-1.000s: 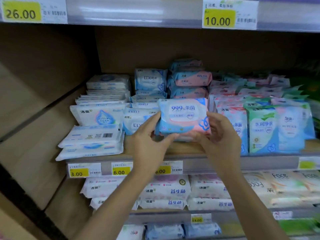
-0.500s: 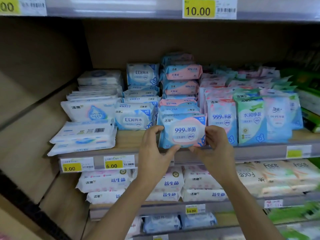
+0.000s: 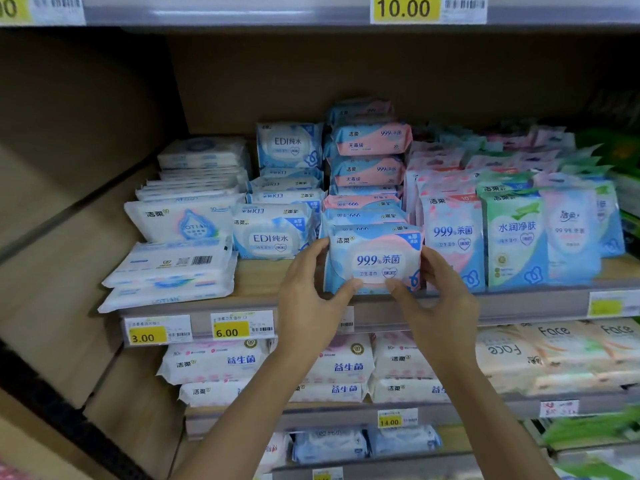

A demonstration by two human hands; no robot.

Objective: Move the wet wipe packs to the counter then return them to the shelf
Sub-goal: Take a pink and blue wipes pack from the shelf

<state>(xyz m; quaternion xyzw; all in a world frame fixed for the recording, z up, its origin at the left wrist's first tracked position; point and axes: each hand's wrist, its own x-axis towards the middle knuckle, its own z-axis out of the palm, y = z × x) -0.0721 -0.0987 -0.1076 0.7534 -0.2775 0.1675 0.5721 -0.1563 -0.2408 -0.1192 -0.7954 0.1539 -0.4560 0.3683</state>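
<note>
A blue and pink wet wipe pack (image 3: 375,259) printed "99.9%" stands upright at the front of the wooden shelf (image 3: 256,275), leaning on a stack of the same packs (image 3: 363,211). My left hand (image 3: 306,294) grips its left edge and lower corner. My right hand (image 3: 438,291) holds its right edge, thumb under the bottom. Both forearms reach up from the bottom of the view.
Blue "EDI" packs (image 3: 273,235) stand just to the left, white packs (image 3: 173,271) further left. Pink, green and blue upright packs (image 3: 516,237) crowd the right. Price tags (image 3: 230,327) line the shelf lip. More packs fill the lower shelves (image 3: 343,368).
The pack came down from in front of the stack and now rests upright at the shelf front. Both hands stayed on it and moved slightly inward with it.
</note>
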